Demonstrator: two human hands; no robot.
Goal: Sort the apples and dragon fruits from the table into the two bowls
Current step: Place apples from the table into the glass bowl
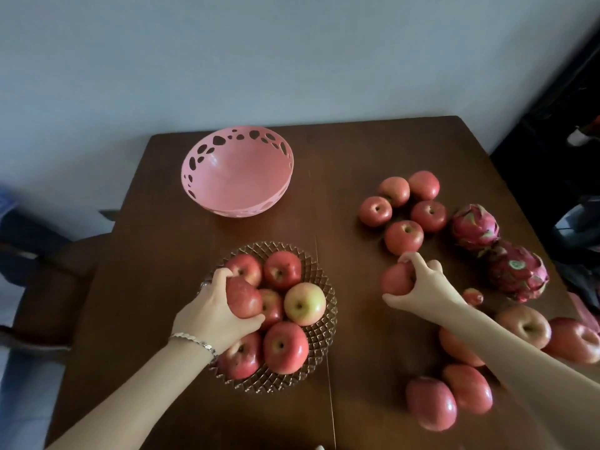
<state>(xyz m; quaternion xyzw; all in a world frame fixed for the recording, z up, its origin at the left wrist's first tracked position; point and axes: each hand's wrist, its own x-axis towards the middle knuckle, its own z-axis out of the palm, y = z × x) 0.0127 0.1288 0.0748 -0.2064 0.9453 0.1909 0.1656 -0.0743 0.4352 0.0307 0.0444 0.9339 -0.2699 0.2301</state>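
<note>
My left hand (212, 311) grips a red apple (244, 298) over the glass bowl (319, 344), which holds several apples. My right hand (427, 284) is closed on another red apple (396, 279) on the table, right of the glass bowl. An empty pink bowl (237, 172) with cut-out holes stands at the back left. Several loose apples (404, 237) lie at the back right and more apples (430, 402) near the front right. Two dragon fruits (474, 226) (516, 271) lie at the right edge.
The dark wooden table (156, 254) meets a pale wall at the back. A chair (48, 277) stands off the table's left side. Dark clutter (561, 157) fills the right beyond the table edge.
</note>
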